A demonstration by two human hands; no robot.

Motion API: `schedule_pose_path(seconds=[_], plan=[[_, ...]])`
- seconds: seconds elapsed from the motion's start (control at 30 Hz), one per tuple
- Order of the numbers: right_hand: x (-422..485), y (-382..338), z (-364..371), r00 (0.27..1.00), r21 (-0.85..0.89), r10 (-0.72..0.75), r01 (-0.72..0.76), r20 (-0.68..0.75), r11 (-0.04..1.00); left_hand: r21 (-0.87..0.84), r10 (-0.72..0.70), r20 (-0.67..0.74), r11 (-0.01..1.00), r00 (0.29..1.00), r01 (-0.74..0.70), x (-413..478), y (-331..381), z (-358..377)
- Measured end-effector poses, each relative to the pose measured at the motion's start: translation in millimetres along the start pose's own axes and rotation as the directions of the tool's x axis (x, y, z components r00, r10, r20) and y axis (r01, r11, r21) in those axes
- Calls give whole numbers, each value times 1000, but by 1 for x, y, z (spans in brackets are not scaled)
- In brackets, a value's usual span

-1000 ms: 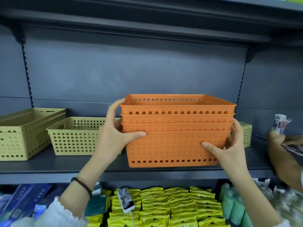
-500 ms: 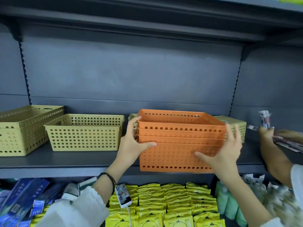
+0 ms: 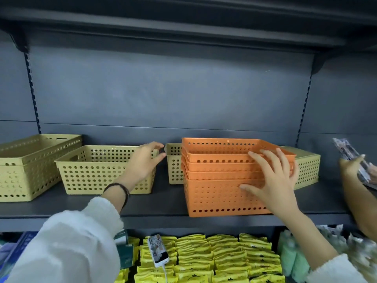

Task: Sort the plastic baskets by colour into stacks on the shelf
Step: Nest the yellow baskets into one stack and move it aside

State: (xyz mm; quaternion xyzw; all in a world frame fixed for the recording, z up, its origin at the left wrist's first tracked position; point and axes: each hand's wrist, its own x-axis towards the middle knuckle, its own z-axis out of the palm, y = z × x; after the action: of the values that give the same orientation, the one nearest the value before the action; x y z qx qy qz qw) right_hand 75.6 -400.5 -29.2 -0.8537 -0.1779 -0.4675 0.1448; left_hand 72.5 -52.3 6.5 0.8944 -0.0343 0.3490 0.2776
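Orange basket stack (image 3: pixel 226 180) sits on shelf (image 3: pixel 163 203). Right hand (image 3: pixel 273 180) spread flat against it; left hand (image 3: pixel 145 162) open, probably reaching for yellow basket (image 3: pixel 102 170). Next: stack yellows.

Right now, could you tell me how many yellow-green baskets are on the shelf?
4 visible: a nested pair far left, one left of centre, one behind the orange stack, showing either side. More may be hidden.

White fleecy sleeves (image 3: pixel 77 237), dark wristband (image 3: pixel 120 190)
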Motion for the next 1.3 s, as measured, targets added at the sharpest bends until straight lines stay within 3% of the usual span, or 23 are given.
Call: schedule_pose_path(seconds=[0.13, 0.3, 0.43, 0.53, 0.6, 0.77, 0.9, 1.07, 1.2, 1.3], plan=[[4, 11, 7, 1000, 10, -8, 8, 4, 1000, 296, 103, 259, 938, 960, -181, 26, -19, 25], [6, 22, 14, 1000, 35, -9, 8, 13, 999, 436, 60, 305, 878, 951, -195, 48, -33, 50], [7, 27, 16, 1000, 61, 8, -9, 15, 998, 263, 73, 255, 954, 964, -141, 54, -35, 52], [6, 28, 16, 1000, 71, 15, -14, -16, 997, -95, 54, 207, 995, 977, -35, 53, -37, 47], [3, 28, 17, 999, 84, 15, -11, -52, 996, -231, 34, 146, 973, 989, 1, 54, -34, 43], [1, 33, 15, 994, 180, 9, 10, -105, 984, -296, 86, 26, 952, 996, -75, 58, -25, 36], [7, 39, 16, 997, 235, 4, 14, -75, 972, -291, 113, -149, 944, 982, -153, 67, -19, 25], [6, 35, 20, 997, 251, 32, -14, -65, 968, -233, 190, -248, 940, 950, -249, 60, -11, 11], [11, 39, 24, 998, 238, 13, 1, -55, 971, -289, 46, -375, 943, 926, -163, 72, -21, 9], [15, 41, 26, 999, 237, -2, 10, -32, 971, -452, -77, -456, 879, 887, -156, 85, -18, -1]])
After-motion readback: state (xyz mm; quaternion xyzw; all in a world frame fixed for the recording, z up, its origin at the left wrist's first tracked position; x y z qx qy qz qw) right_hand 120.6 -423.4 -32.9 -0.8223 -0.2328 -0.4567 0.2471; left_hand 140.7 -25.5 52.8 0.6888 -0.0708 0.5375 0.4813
